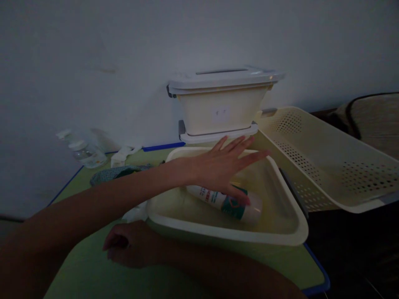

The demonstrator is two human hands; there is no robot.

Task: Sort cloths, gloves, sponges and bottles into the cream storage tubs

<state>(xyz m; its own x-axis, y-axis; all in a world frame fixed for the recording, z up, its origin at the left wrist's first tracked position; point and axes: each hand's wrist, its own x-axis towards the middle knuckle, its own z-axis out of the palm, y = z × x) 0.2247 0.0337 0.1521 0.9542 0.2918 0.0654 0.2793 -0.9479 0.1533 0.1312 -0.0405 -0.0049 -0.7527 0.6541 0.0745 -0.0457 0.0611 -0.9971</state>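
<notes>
My left hand [226, 166] reaches across from the left with its fingers spread, over a cream plastic basin [224, 234]. Under its palm and thumb lies a white bottle [252, 207] with a teal label and red print, tilted on its side in the basin. Whether the thumb touches the bottle I cannot tell. My right hand [132, 245] comes in from the right, below the left forearm. Its fingers are curled, with a dark hollow between them and nothing visible inside. Close beyond it is a whitish crumpled thing [137, 212], partly hidden.
A lidded cream storage box [221, 110] stands against the wall behind the basin. To the right sits a perforated laundry basket [324, 162]. A clear pump bottle [89, 155], a white object [120, 157] and a grey-green cloth item [107, 175] are on the green table [99, 274].
</notes>
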